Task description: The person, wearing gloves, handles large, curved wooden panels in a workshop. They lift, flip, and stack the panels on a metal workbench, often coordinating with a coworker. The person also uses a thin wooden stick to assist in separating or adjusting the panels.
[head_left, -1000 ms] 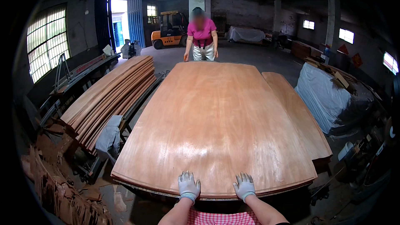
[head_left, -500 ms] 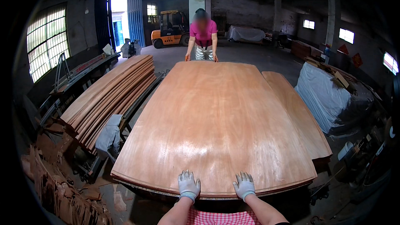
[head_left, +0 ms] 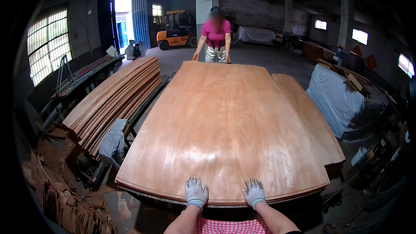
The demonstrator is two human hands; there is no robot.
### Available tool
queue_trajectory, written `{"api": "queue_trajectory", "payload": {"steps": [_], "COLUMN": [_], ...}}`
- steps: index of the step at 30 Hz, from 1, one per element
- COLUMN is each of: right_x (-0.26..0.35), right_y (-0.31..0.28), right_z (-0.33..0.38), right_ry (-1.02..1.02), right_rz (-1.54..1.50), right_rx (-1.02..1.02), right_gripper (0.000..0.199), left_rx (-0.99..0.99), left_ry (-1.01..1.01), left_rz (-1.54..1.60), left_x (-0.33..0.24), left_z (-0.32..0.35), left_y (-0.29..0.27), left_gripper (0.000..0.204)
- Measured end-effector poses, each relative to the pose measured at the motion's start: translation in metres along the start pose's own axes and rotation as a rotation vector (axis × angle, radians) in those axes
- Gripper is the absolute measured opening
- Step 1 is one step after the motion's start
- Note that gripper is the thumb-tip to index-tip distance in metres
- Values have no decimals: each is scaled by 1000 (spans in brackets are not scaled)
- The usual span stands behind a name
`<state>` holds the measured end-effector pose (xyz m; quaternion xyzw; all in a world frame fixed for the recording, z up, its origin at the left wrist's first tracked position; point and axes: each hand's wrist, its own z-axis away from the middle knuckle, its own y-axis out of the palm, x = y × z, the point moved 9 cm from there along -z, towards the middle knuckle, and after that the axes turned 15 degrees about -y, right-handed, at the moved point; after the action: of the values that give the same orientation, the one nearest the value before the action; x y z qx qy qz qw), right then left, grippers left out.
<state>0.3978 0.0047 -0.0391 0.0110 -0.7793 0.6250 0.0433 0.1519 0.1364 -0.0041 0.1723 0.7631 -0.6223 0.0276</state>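
A large reddish-brown wood veneer sheet lies on top of a stack in front of me. My left hand, in a pale work glove, rests flat on its near edge, fingers outstretched. To the right along the same edge, my right hand also lies flat in a matching glove, fingers apart. Neither hand grips anything. At the far end stands a person in a pink top, their hands at the sheet's far edge.
Left of the sheet is a pile of veneer sheets, with torn veneer scraps below it. Another wood stack adjoins on the right, beside a plastic-covered pile. An orange forklift stands behind, near a blue door.
The person at the far end has shifted slightly right and straightened a little, their hands moving with them. My hands and the top sheet look unmoved.
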Motion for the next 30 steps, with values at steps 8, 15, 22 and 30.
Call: {"api": "queue_trajectory", "payload": {"steps": [8,15,22,30], "right_x": [0,-1,1,-1], "right_y": [0,2,3,-1], "right_z": [0,-1,-1,2], "right_ry": [-2,8,24,3], "right_rz": [-2,9,-3,4], "right_rx": [10,48,73,11], "right_gripper": [57,58,58,58], "left_rx": [24,15,21,20], "left_ry": [-12,-8,-11,-11], "left_rz": [-27,-39,-28,-18], "left_x": [1,1,3,0], "left_z": [0,-1,0,2], "left_y": [4,5,6,6], "left_gripper": [62,62,62,62]}}
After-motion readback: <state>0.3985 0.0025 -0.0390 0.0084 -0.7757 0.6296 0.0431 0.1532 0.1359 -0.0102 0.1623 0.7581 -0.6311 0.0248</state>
